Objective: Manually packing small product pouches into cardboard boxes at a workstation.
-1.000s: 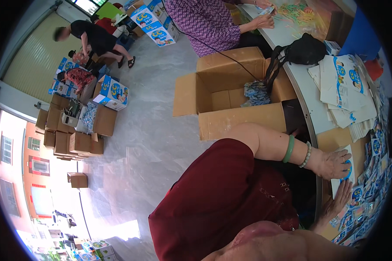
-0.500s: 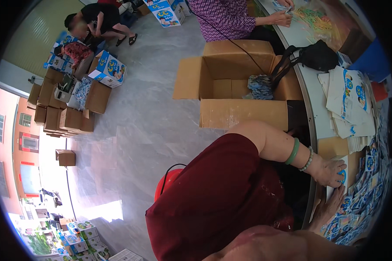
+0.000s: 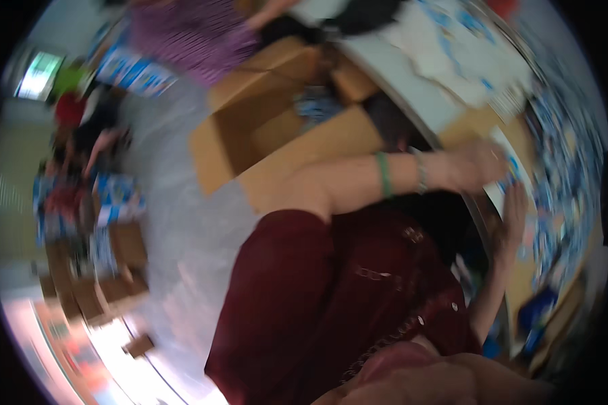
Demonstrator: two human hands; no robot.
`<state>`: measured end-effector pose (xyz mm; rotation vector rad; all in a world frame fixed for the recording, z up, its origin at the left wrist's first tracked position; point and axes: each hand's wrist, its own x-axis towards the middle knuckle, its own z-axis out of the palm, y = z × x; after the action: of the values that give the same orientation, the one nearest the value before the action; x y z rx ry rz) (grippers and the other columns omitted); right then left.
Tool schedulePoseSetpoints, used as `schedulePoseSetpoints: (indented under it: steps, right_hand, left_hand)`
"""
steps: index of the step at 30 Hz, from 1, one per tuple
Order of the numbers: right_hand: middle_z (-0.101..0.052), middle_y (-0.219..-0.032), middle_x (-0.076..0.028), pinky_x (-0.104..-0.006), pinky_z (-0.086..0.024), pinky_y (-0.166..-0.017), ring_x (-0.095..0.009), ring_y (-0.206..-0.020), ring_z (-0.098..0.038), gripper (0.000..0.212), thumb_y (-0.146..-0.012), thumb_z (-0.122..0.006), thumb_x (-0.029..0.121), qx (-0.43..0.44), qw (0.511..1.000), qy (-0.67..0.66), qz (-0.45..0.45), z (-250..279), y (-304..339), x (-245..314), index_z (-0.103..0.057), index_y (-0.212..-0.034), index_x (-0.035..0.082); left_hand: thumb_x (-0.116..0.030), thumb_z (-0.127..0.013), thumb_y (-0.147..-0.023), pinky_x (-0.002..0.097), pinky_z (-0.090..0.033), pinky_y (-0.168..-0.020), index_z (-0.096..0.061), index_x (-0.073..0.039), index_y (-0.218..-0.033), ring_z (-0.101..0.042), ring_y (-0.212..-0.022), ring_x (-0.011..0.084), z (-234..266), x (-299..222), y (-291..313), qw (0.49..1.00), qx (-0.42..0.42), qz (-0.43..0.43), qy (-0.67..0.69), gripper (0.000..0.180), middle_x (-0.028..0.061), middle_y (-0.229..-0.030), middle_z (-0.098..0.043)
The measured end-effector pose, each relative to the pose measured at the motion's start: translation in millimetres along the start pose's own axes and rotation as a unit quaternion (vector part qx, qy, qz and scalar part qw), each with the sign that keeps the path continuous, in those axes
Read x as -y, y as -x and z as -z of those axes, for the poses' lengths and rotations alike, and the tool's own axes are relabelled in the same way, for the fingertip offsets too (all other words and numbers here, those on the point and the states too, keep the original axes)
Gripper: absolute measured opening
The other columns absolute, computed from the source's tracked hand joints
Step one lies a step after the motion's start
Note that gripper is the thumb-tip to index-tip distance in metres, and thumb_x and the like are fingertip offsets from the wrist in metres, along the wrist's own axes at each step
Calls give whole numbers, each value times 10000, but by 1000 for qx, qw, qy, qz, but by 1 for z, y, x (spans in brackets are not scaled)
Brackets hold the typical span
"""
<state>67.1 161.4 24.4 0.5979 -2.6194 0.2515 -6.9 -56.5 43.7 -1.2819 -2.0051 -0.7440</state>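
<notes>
Head view is now tilted and smeared by motion blur, whereas half a second ago it was sharper and showed more of the floor at the left. Left hand [image 3: 479, 165], on a bare forearm wearing a green bangle [image 3: 383, 174] and a beaded bracelet [image 3: 420, 170], is reaching to the right across the desk [image 3: 412, 94] and pressing on a white and blue packet [image 3: 510, 169] at the desk's near edge; its fingers are looking curled over the packet, though the blur is hiding how firm the grip is. Right hand [image 3: 513, 209] is lying just near of it, fingers stretched flat and open beside the same packet, touching the spread of blue and white packets [image 3: 567, 169] covering the right side of the desk; it is not gripping anything that can be made out. Compared with the earlier frame, both hands are sitting higher in the picture and the left forearm is running more level. An open cardboard box [image 3: 277, 128] is standing on the floor left of the desk, with blue items inside, now closer to the picture's middle than before. Person in a purple top [image 3: 189, 34] is sitting at the far side. A dark red garment [image 3: 331, 297] is filling the near foreground. Stacked cartons [image 3: 108, 229] are blurring at the far left.
</notes>
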Motion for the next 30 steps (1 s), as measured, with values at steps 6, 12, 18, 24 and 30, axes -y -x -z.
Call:
schedulePoseSetpoints:
  steps: [6, 12, 18, 24, 30]
  right_hand:
    - [-558, -1307, -159, -437, -369, -1077, -347, -1272, -477, 553, -741, -713, 115, -26, 998, 21, 60, 3, -7, -8, -557, -1260, 8]
    - [-434, -1438, -120, -451, -277, -1133, -328, -1370, -341, 573, -829, -674, 245, 39, 988, -132, -67, 33, 2, 20, -491, -1332, 41]
    - [-443, -1438, -82, -451, -280, -1126, -290, -1370, -349, 577, -822, -679, 281, -7, 995, -46, -90, 19, 3, 18, -505, -1336, 85]
    - [-507, -1389, -50, -451, -291, -1115, -265, -1351, -387, 519, -817, -687, 255, -25, 993, -60, -98, 14, -3, 19, -556, -1303, 131]
    - [-546, -1356, -28, -454, -275, -1120, -232, -1337, -414, 439, -839, -672, 287, -15, 991, -62, -114, 21, -7, 13, -613, -1256, 164]
  left_hand:
    - [-40, -588, -708, 435, -479, -871, -599, 48, -971, -617, -858, 348, -11, 6, -8, 998, 17, -63, -16, 277, 177, -881, -627]
    - [-179, -700, -723, 482, -407, -1001, -558, 62, -1174, -538, -1144, 383, -11, -5, -4, 988, 132, -51, -56, 531, 222, -1124, -606]
    - [-382, -759, -710, 453, -390, -1029, -577, 26, -1184, -497, -1221, 377, 5, -5, -14, 985, 173, -11, 11, 651, 221, -1223, -583]
    - [-378, -721, -764, 409, -425, -998, -628, -25, -1133, -528, -1216, 322, 8, 21, -9, 981, 177, 14, 77, 519, 156, -1188, -633]
    - [-355, -678, -808, 356, -515, -850, -653, -58, -1024, -636, -1053, 274, 4, 27, -17, 986, 126, -108, -9, 368, 86, -1050, -686]
